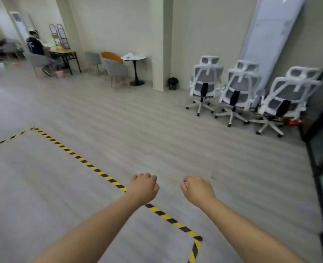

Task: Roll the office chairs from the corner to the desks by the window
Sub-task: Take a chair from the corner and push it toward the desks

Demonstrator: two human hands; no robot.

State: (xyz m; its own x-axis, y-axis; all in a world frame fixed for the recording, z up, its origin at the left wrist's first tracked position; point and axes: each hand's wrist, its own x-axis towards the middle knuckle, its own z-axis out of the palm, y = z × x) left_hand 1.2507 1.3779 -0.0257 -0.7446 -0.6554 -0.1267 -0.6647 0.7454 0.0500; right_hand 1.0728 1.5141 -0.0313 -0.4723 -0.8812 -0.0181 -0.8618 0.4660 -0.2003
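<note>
Nothing moved yet, looks like: three office chairs (248, 92) parked in the floor's far right corner, my left hand (143, 187) and right hand (197, 190) curled, holding nothing.

Two bare forearms reach up from the bottom edge toward the middle of the frame. The left hand (143, 187) and the right hand (197, 189) sit side by side, apart, backs upward, fingers curled under into loose fists, holding nothing.
</note>
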